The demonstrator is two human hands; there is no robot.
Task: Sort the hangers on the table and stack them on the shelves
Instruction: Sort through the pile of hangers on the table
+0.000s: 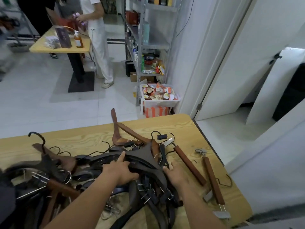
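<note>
Hangers (49, 176) of dark plastic and brown wood lie in a tangled heap on the wooden table (79, 139), filling the lower left of the frame. At lower centre the left hand (122, 171) grips a dark grey hanger (142, 154) on top of the heap, forefinger stretched along it (metal shelves (156, 45) stand beyond the table, upper middle), and just to its right the right hand (177, 176) pinches the end of a black clip hanger (163, 156). Two brown bar hangers (189, 164) lie side by side on the tabletop at lower right.
</note>
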